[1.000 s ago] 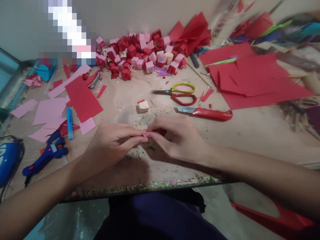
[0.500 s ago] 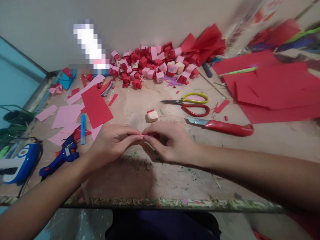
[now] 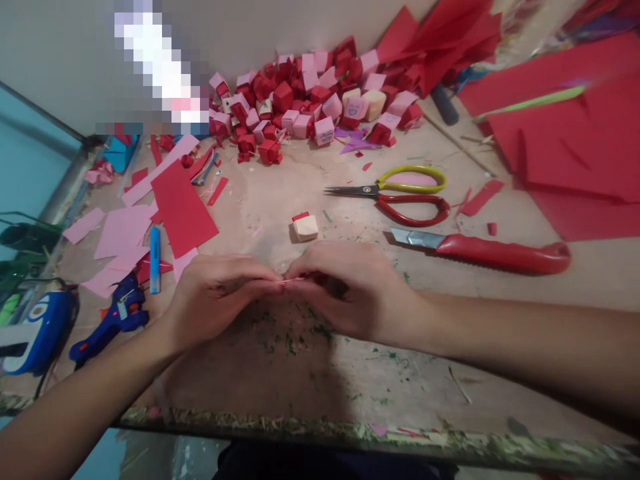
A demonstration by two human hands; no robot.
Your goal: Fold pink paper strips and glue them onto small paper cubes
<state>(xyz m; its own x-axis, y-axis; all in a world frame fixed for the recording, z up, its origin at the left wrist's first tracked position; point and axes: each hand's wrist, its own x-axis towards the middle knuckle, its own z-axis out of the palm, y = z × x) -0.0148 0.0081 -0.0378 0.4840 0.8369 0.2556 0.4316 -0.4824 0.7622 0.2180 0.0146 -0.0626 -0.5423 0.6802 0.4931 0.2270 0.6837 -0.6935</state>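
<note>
My left hand (image 3: 220, 293) and my right hand (image 3: 353, 287) meet fingertip to fingertip above the table (image 3: 280, 387). Between them they pinch a small, thin pink strip (image 3: 295, 279) that looks like paper; most of it is hidden by the fingers. Just beyond the fingertips stands a little cream and red block (image 3: 305, 227). To the right of it lie scissors (image 3: 375, 191) with one yellow and one red handle, and below these a red-handled cutter knife (image 3: 500, 253). Neither hand touches them.
Many small pink and red paper cubes (image 3: 300, 100) are heaped against the wall. Red sheets (image 3: 580, 153) cover the right side. At left lie pink paper pieces (image 3: 123, 230), a red sheet (image 3: 185, 207), a blue pen-like stick (image 3: 155, 260), a blue glue gun (image 3: 113, 317) and a blue-white device (image 3: 43, 330).
The view has tilted and come a little closer to the table. Both hands still pinch the pink strip, with the fingers slightly shifted. The block, scissors and knife lie as before.
</note>
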